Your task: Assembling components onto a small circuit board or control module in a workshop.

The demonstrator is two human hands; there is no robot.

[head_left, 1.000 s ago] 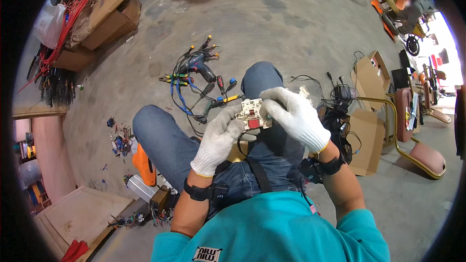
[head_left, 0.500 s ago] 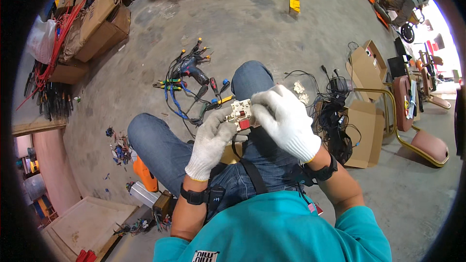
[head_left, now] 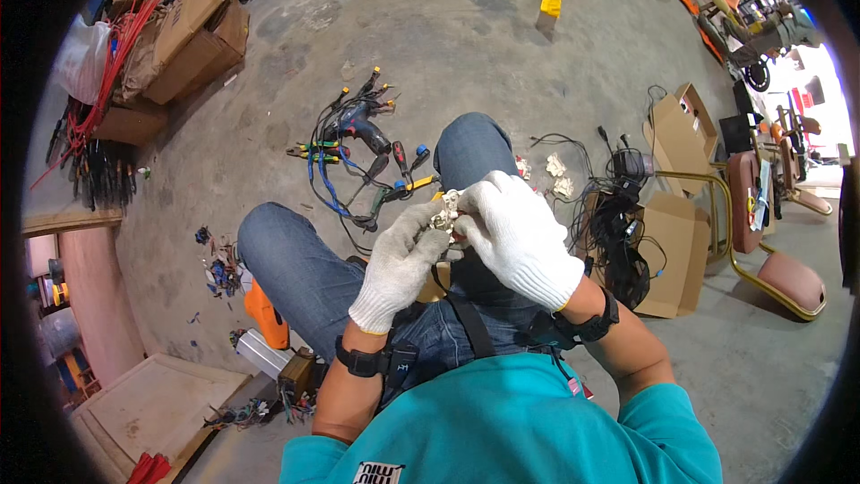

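Note:
A small cream electrical block (head_left: 444,218) is held up between my hands, above my lap. My left hand (head_left: 399,255), in a white knit glove with a greyish palm side, grips it from the left with thumb and fingers. From the right, my right hand (head_left: 520,233), gloved too, closes its fingertips on the block's other side. Both gloves cover much of it, and only a narrow, uneven face shows. Past my right knee, cream pieces (head_left: 555,166) lie on the floor beside a small red-and-white piece (head_left: 522,166).
Ahead on the floor lie a power drill (head_left: 358,128), pliers (head_left: 315,153), a screwdriver (head_left: 399,158) and blue-black cables. To the right are black cords (head_left: 618,233), an open cardboard box (head_left: 674,255) and a chair (head_left: 748,197). Wire scraps (head_left: 221,273) lie left.
The block has been turned, so its flat face with the red square no longer shows. My right fingers have closed in on it. A red-and-white piece now shows beside my right knee.

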